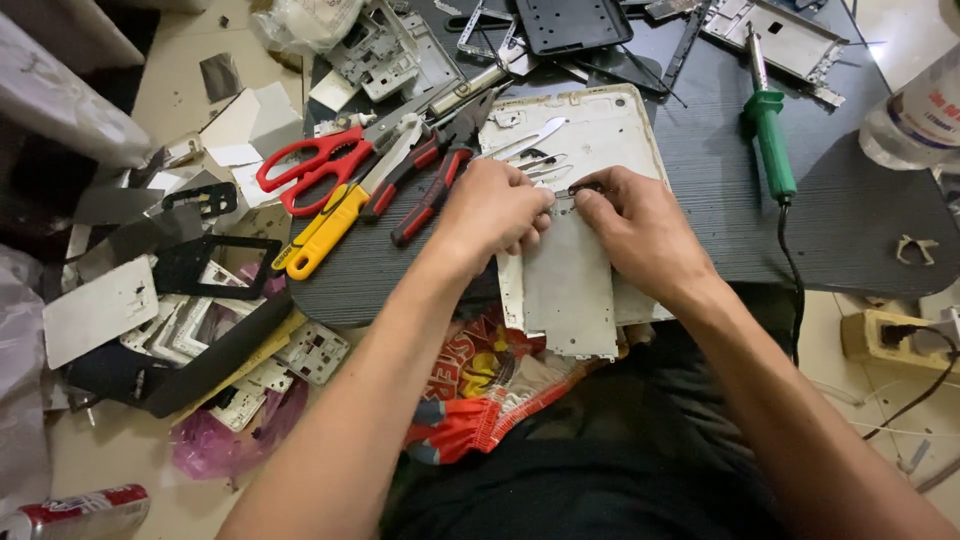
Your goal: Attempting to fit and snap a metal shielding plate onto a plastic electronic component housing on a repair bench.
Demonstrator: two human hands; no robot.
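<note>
Your left hand is curled, fingertips pressing the top edge of a grey metal plate that lies over a larger white panel on the dark table. Your right hand pinches a small dark part between thumb and forefinger, just at the plate's upper edge, and its fingertips nearly meet those of your left hand.

Just beyond your left hand lie three hand tools: one pair of red-handled scissors, one yellow-handled tool and one pair of red-and-black pliers. Between your fingertips and the far edge of the panel rest two or three slim metal tweezers. Well to the right of your right hand lies one green-handled soldering iron. One clear plastic bottle stands farther right; whether it holds anything I cannot tell.
</note>
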